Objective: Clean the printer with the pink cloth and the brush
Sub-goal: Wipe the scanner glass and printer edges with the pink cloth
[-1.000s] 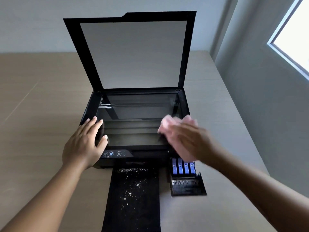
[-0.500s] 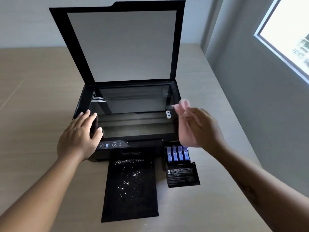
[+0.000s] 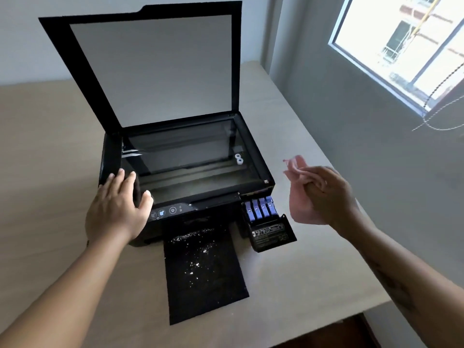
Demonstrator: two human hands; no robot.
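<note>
A black printer (image 3: 253,151) stands on the table with its scanner lid (image 3: 150,69) raised and the glass (image 3: 185,162) bare. My left hand (image 3: 118,209) lies flat on the printer's front left corner, fingers spread, holding nothing. My right hand (image 3: 319,197) hovers in the air to the right of the printer, off the glass, closed around the pink cloth (image 3: 295,164), whose end sticks out above my fingers. No brush is in view.
The black output tray (image 3: 203,292) juts toward me, sprinkled with white specks. The ink tank door (image 3: 273,233) hangs open at the front right, showing blue caps (image 3: 261,208). The table edge (image 3: 326,330) runs near right; a grey wall and window (image 3: 401,46) stand to the right.
My right hand lifted the pink cloth off the scanner glass and swung it to the right, past the printer's edge. My left hand stayed on the front left corner.
</note>
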